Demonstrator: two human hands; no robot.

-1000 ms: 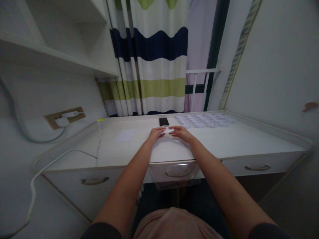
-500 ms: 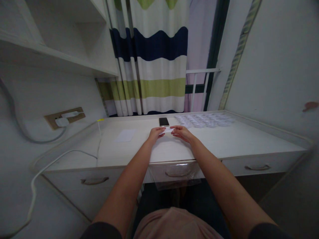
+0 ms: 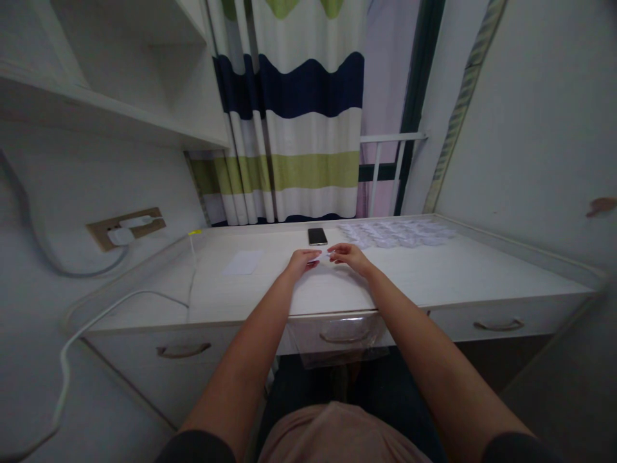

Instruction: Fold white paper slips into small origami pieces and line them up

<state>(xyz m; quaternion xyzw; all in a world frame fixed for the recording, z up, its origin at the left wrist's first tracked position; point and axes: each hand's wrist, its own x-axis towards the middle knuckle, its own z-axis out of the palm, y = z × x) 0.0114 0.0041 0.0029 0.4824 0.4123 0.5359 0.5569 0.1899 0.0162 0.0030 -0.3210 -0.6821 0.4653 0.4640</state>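
Between my hands, just above the white desk, is a small white piece of paper, partly covered by my fingers. My left hand is closed on its left part, thumb on top and fingers beneath. My right hand pinches at its right end with thumb and fingertips. The paper's exact shape is too small to make out. Just beyond my hands lies a dark phone, flat on the desk.
A flat stack or sheet of white paper lies to the left. Many small white bundles sit in rows at the back right. Clear plastic hangs over the middle drawer front. A white cable crosses the desk's left edge.
My right hand's fingers have moved slightly left and drawn closer together on the paper. Less of the paper shows between my hands. My left hand has dropped very slightly.
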